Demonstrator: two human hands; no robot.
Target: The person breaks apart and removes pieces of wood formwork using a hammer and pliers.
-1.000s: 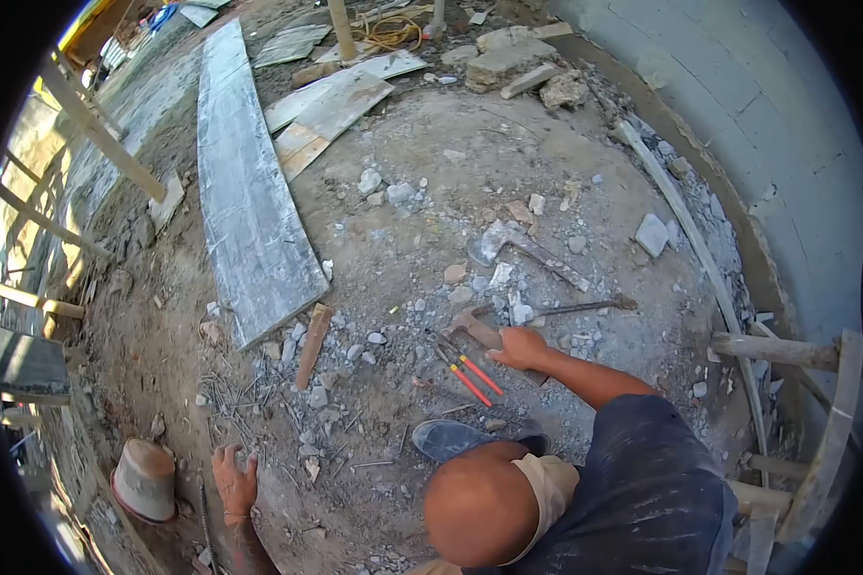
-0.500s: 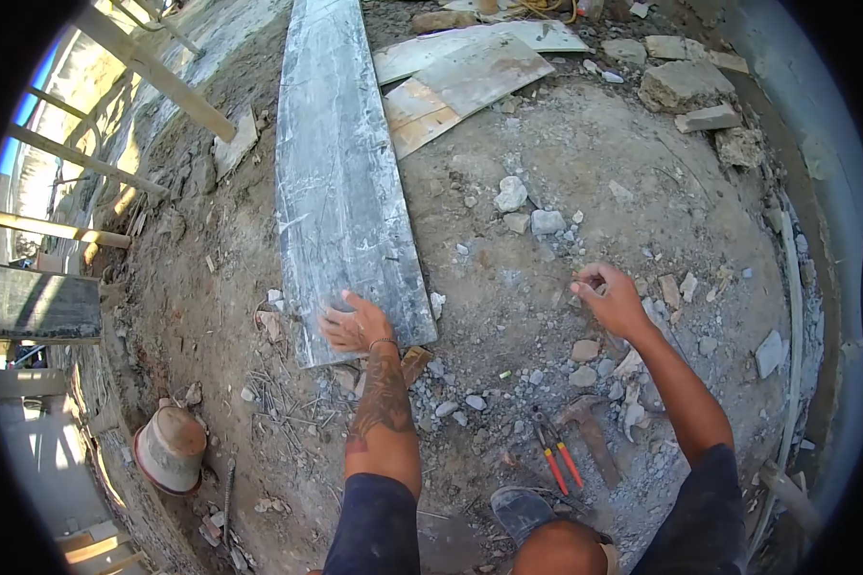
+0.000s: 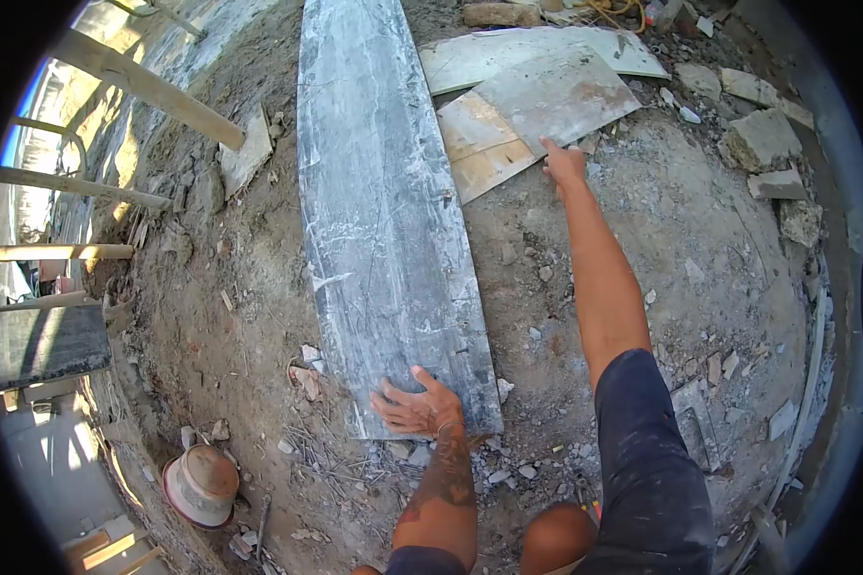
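A long grey board (image 3: 384,220) lies on the rubble-strewn ground, running away from me. My left hand (image 3: 420,404) rests flat on its near end with the fingers spread and holds nothing. My right hand (image 3: 564,165) is stretched forward near the edge of a shorter pale panel (image 3: 571,91), its index finger extended. Whether anything is between its other fingers cannot be made out. That panel, with a light wooden patch (image 3: 484,144) at its left, overlaps a whitish board (image 3: 547,46) behind it.
Wooden poles (image 3: 149,88) slant in from the left. A bucket (image 3: 201,484) stands at the lower left. Concrete chunks (image 3: 765,144) lie at the upper right. A pipe (image 3: 804,402) runs along the right side. My knee (image 3: 558,539) shows at the bottom.
My right hand has moved forward from above the stones to the pale panel. My left hand remains on the grey board. The view has shifted, and the pliers and hammer are now mostly hidden.
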